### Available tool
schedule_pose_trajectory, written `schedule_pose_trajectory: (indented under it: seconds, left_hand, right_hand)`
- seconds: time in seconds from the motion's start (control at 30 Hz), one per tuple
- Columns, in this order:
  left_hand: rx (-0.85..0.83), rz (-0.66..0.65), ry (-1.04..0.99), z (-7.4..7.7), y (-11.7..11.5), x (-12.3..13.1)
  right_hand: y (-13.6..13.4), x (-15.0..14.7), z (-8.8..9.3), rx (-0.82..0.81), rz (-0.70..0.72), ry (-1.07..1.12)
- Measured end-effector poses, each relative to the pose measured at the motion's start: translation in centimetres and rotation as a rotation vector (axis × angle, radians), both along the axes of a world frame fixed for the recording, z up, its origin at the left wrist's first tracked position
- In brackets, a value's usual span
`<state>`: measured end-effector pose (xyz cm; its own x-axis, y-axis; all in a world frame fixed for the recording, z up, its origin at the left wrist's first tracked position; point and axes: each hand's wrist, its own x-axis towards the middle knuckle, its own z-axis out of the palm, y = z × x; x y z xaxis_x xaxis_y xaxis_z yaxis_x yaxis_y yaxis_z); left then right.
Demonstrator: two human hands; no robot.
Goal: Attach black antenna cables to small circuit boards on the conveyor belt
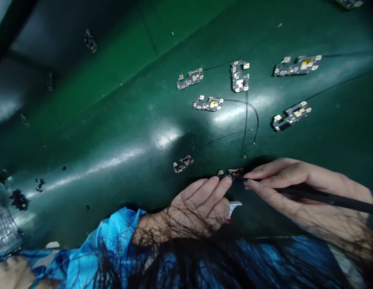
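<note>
My left hand (201, 202) is closed, its fingertips holding the near edge of a small circuit board (236, 171) low over the green table. Fingers hide part of that board. In my right hand (297, 180) is a pair of slim black tweezers (331, 198), pinched close to the tip, which reaches the board's right side. A white and red label (234, 206) shows just below my left fingers. Behind the left hand lies another circuit board (183, 163) with a thin black cable.
Several boards lie farther back, including an upright one (240, 76), one with a yellow patch (209, 103) and a slanted one (291, 115). Thin cables trail from some. Small black parts (19, 199) and clear plastic packaging (4, 224) sit left. Another person's hand (13, 273) is at lower left.
</note>
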<state>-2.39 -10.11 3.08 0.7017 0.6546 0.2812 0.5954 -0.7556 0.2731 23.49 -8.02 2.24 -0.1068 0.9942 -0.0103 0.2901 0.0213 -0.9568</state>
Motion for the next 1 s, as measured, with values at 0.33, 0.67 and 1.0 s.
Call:
schedule_pose_trajectory:
  seconds: [0.33, 0.67, 1.0]
  left_hand:
    - [0.005, -0.023, 0.022, 0.0, 0.1, 0.0]
    - [0.053, 0.048, 0.039, 0.3, 0.1, 0.9]
    - [0.090, 0.074, -0.019, 0.0, 0.1, 1.2]
  right_hand:
    - [0.1, -0.4, 0.2, 0.007, -0.012, -0.006]
    - [0.3, -0.7, 0.0, 0.056, 0.005, -0.016]
    - [0.6, -0.8, -0.3, 0.101, 0.033, -0.017]
